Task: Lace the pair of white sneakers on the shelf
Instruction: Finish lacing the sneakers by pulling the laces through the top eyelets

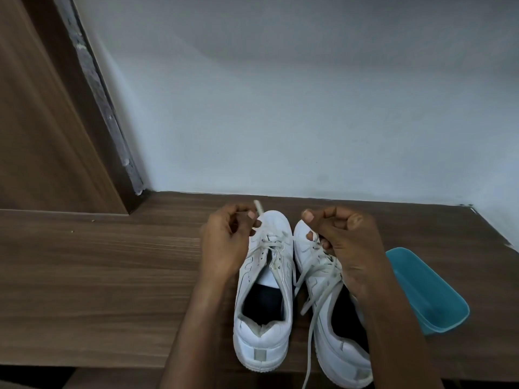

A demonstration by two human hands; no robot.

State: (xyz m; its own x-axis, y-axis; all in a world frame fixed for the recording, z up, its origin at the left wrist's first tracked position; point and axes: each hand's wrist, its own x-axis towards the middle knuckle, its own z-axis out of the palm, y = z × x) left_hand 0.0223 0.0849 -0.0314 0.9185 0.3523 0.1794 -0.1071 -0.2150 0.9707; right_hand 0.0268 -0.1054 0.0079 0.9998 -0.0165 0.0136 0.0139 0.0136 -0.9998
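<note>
Left grip (224, 242) tight on lace end (258, 206), right grip (345, 242) on laces (323, 272).

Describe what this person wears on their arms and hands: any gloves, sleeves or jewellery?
Nothing worn is visible. The left hand and the right hand are bare, without gloves, rings or bands. The left forearm and right forearm show no sleeves or watch.

Two white sneakers (262, 346) (337, 349), two hands (224, 242) (351, 242), one teal tub (427, 290)
</note>
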